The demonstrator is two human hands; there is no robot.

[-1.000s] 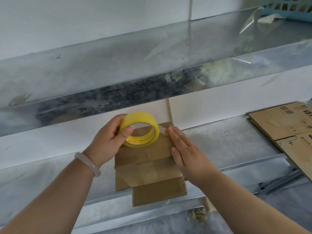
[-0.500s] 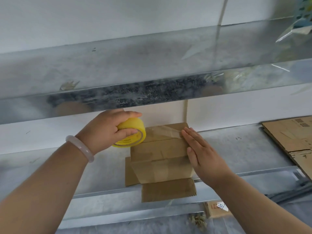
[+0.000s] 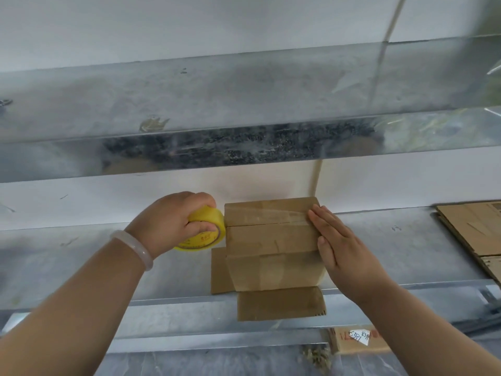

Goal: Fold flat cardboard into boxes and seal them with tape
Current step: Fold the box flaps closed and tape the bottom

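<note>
Between the two hands, on the grey metal shelf point(image 3: 81, 256), stands the small brown cardboard box point(image 3: 271, 240). The left hand point(image 3: 173, 221) curls round the yellow roll of clear tape point(image 3: 208, 236), held against the box's left edge, probably to draw the clear tape strip point(image 3: 271, 216) taut across the top seam. The right hand point(image 3: 341, 248) lies flat on the box's right side, fingers straight and together, apparently pinning the strip's end and steadying the box. Well beyond the right hand lie flat brown cardboard sheets point(image 3: 471, 229), not yet folded.
</note>
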